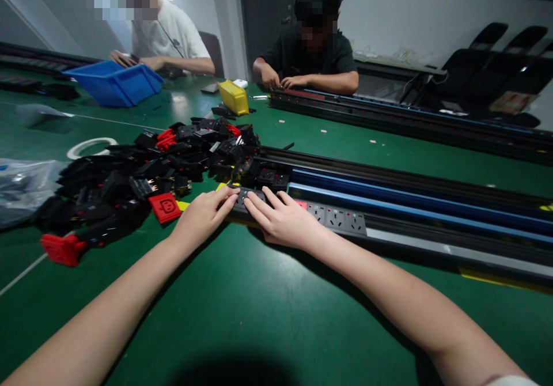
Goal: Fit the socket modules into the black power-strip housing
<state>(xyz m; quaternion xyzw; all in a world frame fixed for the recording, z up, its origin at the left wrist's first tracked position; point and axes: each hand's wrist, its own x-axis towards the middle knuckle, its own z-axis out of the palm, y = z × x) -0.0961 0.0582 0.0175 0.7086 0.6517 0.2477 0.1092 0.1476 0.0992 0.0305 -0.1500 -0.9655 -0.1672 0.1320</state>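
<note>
A: Condition of the socket strip (389, 242)?
B: Long, black, lying flat on the surface (242, 317). Black socket modules (336, 219) and one partly covered red module (302, 204) occupy its left end.
A: Right portion?
B: Grey band (458, 252) exposed lengthwise.

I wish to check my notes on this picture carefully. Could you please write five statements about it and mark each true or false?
1. The left hand and the right hand both touch the socket strip. True.
2. The blue bin stands to the right of the yellow box in the picture. False: it stands to the left.
3. A loose red socket lies to the left of the left hand. True.
4. The table is white. False: it is green.
5. Only one other person is visible. False: a white-shirted person and a dark-shirted person are across the table.
</note>
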